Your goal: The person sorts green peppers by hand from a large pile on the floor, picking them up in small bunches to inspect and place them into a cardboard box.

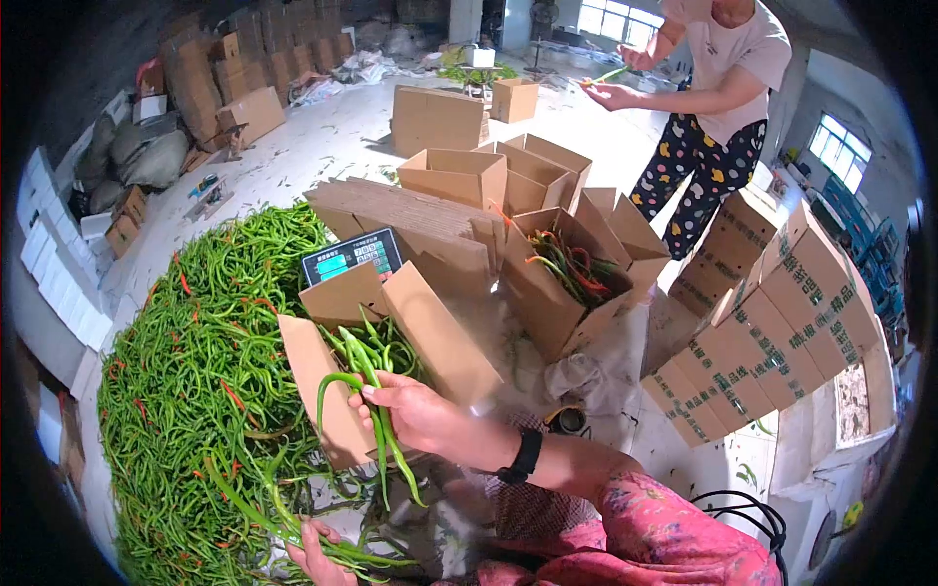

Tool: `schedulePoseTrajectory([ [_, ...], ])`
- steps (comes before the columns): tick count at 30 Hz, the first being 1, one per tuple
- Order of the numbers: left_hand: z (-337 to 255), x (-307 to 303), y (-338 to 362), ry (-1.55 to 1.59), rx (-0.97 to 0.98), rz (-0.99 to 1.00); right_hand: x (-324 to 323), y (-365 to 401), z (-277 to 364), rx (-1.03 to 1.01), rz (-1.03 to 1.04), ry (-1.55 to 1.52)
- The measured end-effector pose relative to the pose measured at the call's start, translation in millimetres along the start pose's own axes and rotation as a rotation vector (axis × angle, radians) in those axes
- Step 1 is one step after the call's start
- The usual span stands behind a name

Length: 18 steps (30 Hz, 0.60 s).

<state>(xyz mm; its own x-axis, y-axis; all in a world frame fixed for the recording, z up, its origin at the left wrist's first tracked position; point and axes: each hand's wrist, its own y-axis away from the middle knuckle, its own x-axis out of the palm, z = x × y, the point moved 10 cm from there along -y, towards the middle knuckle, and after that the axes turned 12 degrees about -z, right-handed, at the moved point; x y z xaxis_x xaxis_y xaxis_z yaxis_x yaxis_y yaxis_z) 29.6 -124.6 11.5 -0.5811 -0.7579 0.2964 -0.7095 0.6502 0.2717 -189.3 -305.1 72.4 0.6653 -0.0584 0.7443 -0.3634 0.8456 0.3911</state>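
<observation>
My right hand (418, 410), with a black band on the wrist, is closed around several long green chili peppers (369, 363) above the near side of an open cardboard box (445, 332). More green peppers lie inside that box. Lower down, at the bottom edge of the view, my left hand (318, 555) has its fingers around a loose bunch of green peppers (278, 513); part of this hand is cut off. Beside both hands spreads a large heap of green peppers (195, 391) with some red ones mixed in.
A digital scale display (352, 258) stands behind the box. Flattened cardboard (410, 220) and another box (542, 303) holding red and green peppers are nearby. Printed cartons (772, 342) are stacked at right. Another person (728, 88) stands behind, handling a pepper.
</observation>
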Motion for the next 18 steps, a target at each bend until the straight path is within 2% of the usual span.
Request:
schedulePoseTrajectory([
  [2,4.9,-1.7,12.2,-0.198,-0.212,-0.044,-5.4,-5.3,-5.1,-0.015,-0.008,-0.017],
  [6,5.9,-0.7,4.8,-0.188,-0.131,-0.048,-13.3,-8.2,-9.2,-0.022,-0.071,0.013],
  [8,0.4,-9.9,13.4,-0.194,-0.143,-0.232,-15.5,-6.2,-12.9,-0.009,-0.091,0.001],
  [9,1.2,-12.5,12.7,-0.198,-0.141,-0.234,-18.1,-5.1,-13.5,-0.005,-0.119,-0.005],
  [11,7.0,-8.3,6.7,-0.211,-0.13,-0.109,-21.5,-5.6,-15.2,0.002,-0.147,-0.017],
  [14,16.9,-14.6,-2.4,-0.247,-0.128,-0.078,-24.0,-10.6,-19.0,0.004,-0.164,-0.07],
  [15,22.2,-12.6,-11.6,0.015,-0.069,-0.103,-21.8,-12.4,-16.8,-0.017,-0.142,-0.069],
  [18,26.7,-18.3,-14.8,-0.017,-0.062,-0.147,-25.9,-24.3,-22.1,-0.016,-0.118,-0.06],
])
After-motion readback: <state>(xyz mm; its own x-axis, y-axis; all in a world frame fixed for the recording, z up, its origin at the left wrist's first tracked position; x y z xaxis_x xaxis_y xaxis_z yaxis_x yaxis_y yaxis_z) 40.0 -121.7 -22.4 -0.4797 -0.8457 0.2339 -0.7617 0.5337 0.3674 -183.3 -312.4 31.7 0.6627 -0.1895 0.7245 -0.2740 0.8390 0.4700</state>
